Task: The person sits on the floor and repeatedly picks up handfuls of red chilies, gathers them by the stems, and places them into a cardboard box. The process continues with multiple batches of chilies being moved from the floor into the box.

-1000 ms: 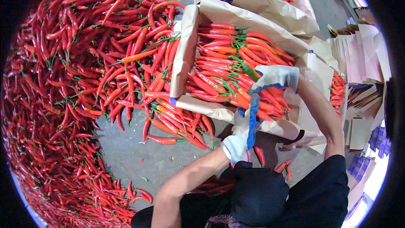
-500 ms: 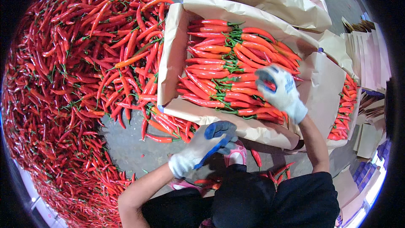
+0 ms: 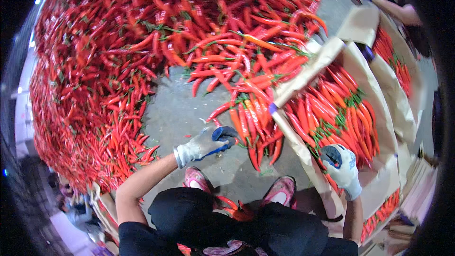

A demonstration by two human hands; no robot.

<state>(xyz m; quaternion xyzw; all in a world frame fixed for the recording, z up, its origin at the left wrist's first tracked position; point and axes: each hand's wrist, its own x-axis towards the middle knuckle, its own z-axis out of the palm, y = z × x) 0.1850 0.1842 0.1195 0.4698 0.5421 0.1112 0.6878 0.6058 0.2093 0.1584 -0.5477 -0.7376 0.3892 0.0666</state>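
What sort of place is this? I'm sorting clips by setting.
Probably a produce packing floor: a huge heap of red chillies on bare concrete floor, and a paper-lined box filled with aligned chillies.

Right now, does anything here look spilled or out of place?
Only a few loose red chili peppers lying on the grey concrete floor by the pink shoes, apart from the big heap and the paper-lined cardboard box.

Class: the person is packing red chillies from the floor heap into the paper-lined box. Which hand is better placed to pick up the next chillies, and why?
Probably the left hand: it hangs open just beside the loose chillies on the floor. The right hand is over the near edge of the paper-lined box, farther from the heap.
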